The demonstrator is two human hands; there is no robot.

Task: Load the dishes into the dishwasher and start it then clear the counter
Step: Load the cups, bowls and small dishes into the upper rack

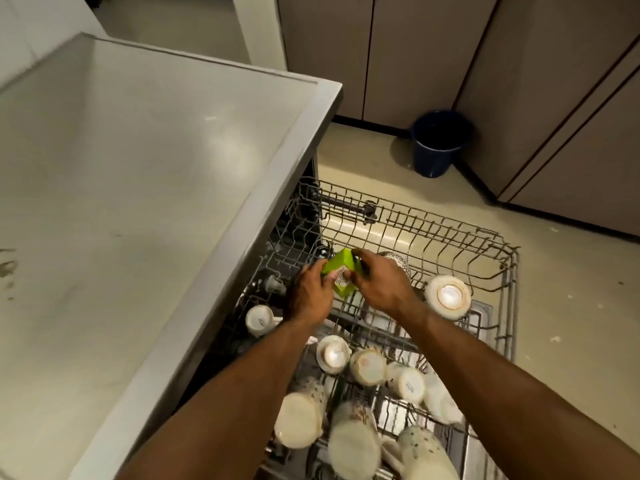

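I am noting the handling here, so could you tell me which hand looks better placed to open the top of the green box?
Probably the right hand: its fingers curl over the upper end of the green box, while the left hand grips the box's side and steadies it above the rack.

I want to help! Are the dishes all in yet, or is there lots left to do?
Mostly loaded: upturned cups and mugs fill the pulled-out rack, and the counter shows no dishes. Right now the left hand and right hand hold a small green box over the rack. Still left: push the rack in, close up, start it.
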